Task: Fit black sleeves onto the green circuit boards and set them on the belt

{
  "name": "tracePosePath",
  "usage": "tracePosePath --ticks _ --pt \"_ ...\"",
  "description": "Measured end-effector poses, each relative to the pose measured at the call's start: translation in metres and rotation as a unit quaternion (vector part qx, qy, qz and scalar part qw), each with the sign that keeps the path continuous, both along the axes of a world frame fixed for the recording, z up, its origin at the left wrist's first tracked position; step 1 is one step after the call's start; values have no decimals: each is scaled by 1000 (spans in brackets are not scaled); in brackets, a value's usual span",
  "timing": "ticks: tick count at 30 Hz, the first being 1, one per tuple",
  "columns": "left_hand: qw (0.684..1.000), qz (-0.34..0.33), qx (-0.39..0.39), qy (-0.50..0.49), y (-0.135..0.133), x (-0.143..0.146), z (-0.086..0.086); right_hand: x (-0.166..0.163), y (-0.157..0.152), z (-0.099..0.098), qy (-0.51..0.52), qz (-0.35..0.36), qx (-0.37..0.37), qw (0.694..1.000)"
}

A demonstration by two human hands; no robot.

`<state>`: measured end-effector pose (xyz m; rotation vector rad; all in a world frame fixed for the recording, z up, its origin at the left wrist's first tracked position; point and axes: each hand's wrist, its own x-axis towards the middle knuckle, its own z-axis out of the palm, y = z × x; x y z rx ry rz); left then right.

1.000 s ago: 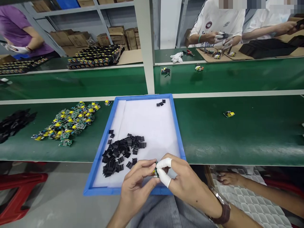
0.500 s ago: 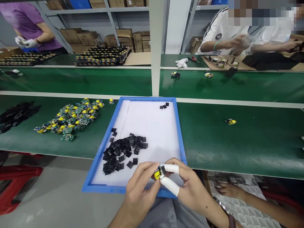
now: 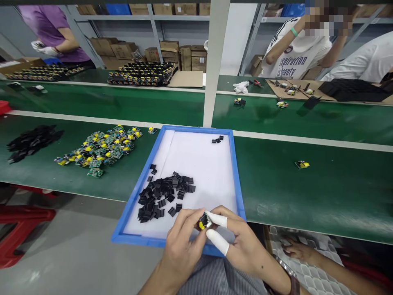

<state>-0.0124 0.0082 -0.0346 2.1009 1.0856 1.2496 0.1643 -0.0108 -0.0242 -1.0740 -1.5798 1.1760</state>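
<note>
Over the near edge of the blue-rimmed tray [image 3: 239,184], my left hand [image 3: 184,239] pinches a small circuit board [image 3: 202,225] with a yellow component and a black piece on it. My right hand [image 3: 245,241], with white covers on thumb and forefinger, grips the same board from the other side. Fingers hide much of the board. A pile of small black plastic pieces [image 3: 166,190] lies in the tray's left part, beyond my left hand. A few more black pieces [image 3: 217,140] sit in the far right corner.
Left of the tray lie a heap of circuit boards [image 3: 104,147] and a black pile [image 3: 33,141]. One single board [image 3: 302,164] rests on the green belt at right. Another person's hand [image 3: 299,250] is over a compartmented tray at lower right. Co-workers stand across the line.
The view has shifted slightly. The board is turned a little between my fingers, showing more of its black part. The co-worker opposite has raised both arms.
</note>
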Motion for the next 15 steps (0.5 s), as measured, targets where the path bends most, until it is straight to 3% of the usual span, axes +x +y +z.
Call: tracePosePath --ticks 3,11,15 --pt "1000 11 -7 -14 0 0 1 -2 -1 1 11 -41 10 999" --pt "997 -11 72 40 2 1 -5 -6 -7 6 -13 -37 28 999" --pt "988 -51 69 127 7 -1 0 28 8 -4 -74 -130 69 986"
